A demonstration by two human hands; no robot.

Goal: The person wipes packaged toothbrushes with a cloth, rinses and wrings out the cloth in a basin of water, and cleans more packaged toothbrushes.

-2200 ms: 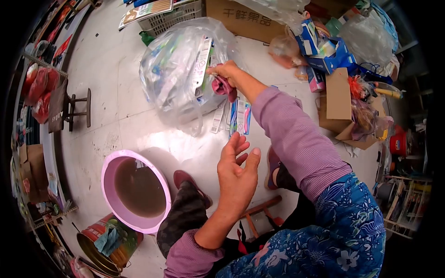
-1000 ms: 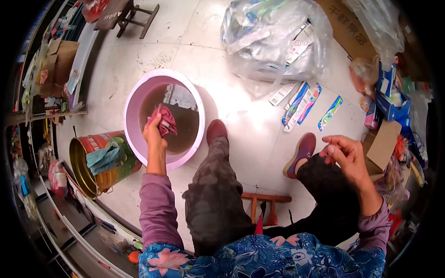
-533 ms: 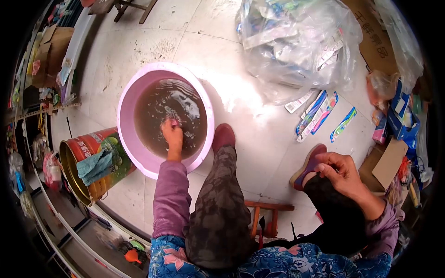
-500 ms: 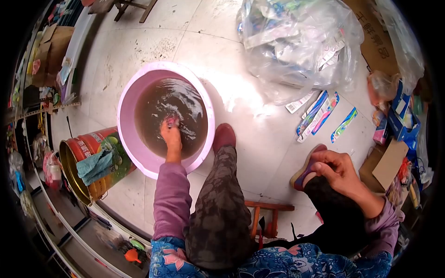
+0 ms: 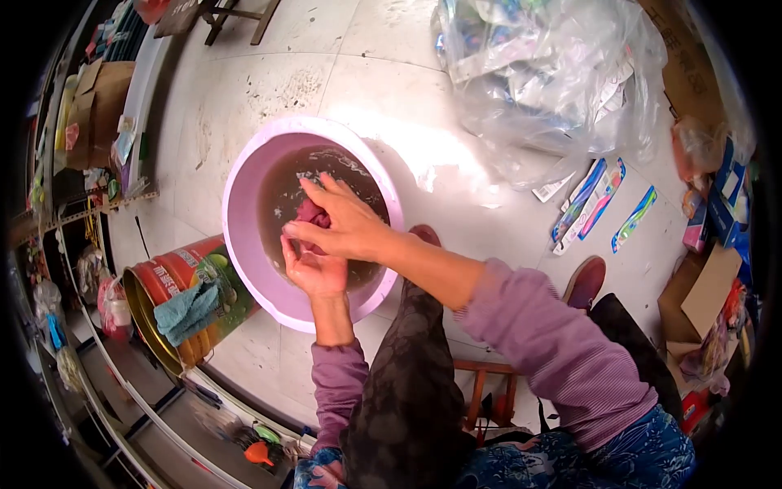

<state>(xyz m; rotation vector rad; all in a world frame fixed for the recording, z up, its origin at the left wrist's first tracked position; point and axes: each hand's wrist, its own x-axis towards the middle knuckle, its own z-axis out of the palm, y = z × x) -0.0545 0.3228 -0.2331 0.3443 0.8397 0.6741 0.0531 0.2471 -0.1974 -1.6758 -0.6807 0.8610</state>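
Rows of pale characters run round the red tin [image 5: 167, 279], too small to read; a green leafy print fills its basin-side wall, and a nubbly teal rag [image 5: 189, 312] drapes over its rim. Blurred characters mark the brown cardboard box [image 5: 686, 50] at the upper right; letters on the dark stool [image 5: 177, 18] are only partly visible. Slim packs [image 5: 599, 204] in glossy blue, pink and green lie below the crinkled clear plastic bag [image 5: 542, 85] on the scuffed pale floor [image 5: 391, 81]. Inside the round lilac basin [image 5: 246, 216], over murky water [image 5: 278, 183], a crumpled dark-pink cloth [image 5: 311, 213] sits between both hands. The right hand [image 5: 352, 228] has its fingers spread, thumb apart, cloth showing in the gap. The left hand [image 5: 319, 275] is palm up, fingers partly hidden; their grip cannot be told.
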